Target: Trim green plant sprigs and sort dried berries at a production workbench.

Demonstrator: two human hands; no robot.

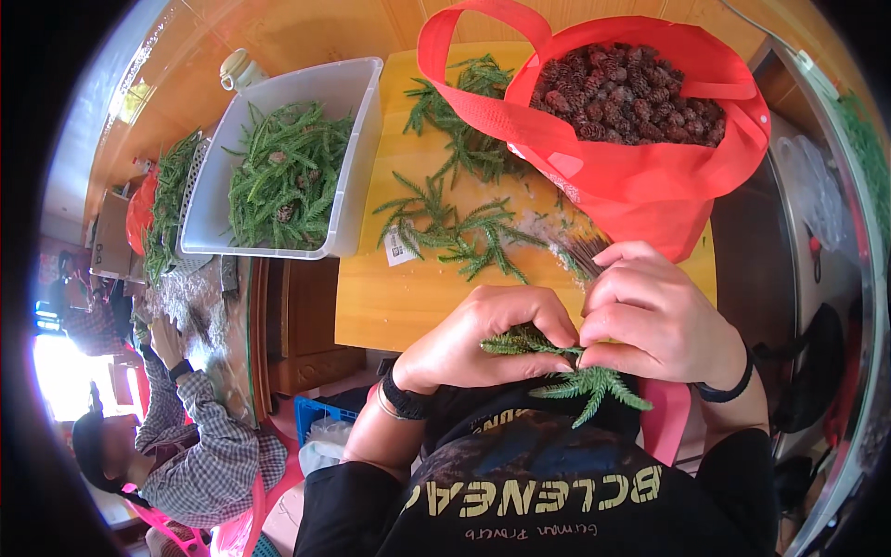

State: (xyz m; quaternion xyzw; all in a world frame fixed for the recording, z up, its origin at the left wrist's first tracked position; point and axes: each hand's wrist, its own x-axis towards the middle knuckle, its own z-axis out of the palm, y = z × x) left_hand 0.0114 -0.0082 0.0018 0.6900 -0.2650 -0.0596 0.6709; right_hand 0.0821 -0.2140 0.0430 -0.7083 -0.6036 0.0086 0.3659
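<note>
My left hand (483,339) and my right hand (654,320) meet close to my chest, both pinching one green conifer sprig (589,382). The sprig's needled tip hangs out below my right fingers. Both hands hover at the near edge of a yellow wooden table (390,297). Loose green sprigs (455,227) lie spread on the table just beyond my hands. A small bundle of thin dark sticks (585,251) lies by my right hand.
A red fabric bag (640,176) full of brown pine cones (626,97) stands at the table's far right. A white plastic bin (357,139) of green sprigs sits at the left. Another person in a checked shirt (200,446) works at a glass table lower left.
</note>
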